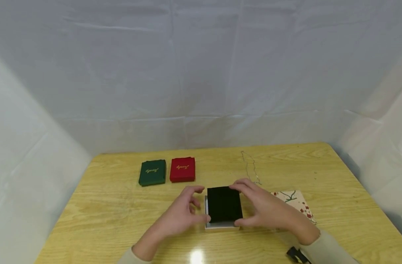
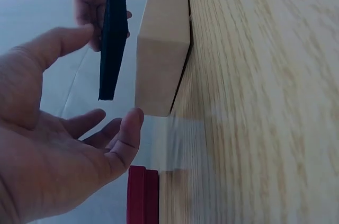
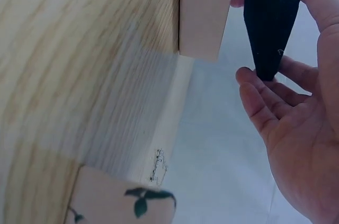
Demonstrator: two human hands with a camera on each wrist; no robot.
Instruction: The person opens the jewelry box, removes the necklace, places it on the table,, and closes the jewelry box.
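A flat black square pad [image 1: 225, 204] hovers just above an open cream box base [image 1: 222, 228]. My right hand [image 1: 265, 208] holds the pad by its right side, thumb at the near edge and fingertips at the far edge. On the other side my left hand [image 1: 179, 214] is spread, its thumb near the pad's near left corner. In the left wrist view a gap shows between that hand and the pad [image 2: 112, 49]. The right wrist view shows the pad [image 3: 269, 17] tilted between the right thumb and fingers. The inside of the box is mostly hidden under the pad.
A thin chain necklace [image 1: 254, 169] lies behind the right hand. The cream lid with red and green floral print [image 1: 295, 201] sits at the right, partly under the right forearm. A green box [image 1: 152, 172] and a red box [image 1: 182, 169] stand at the back left.
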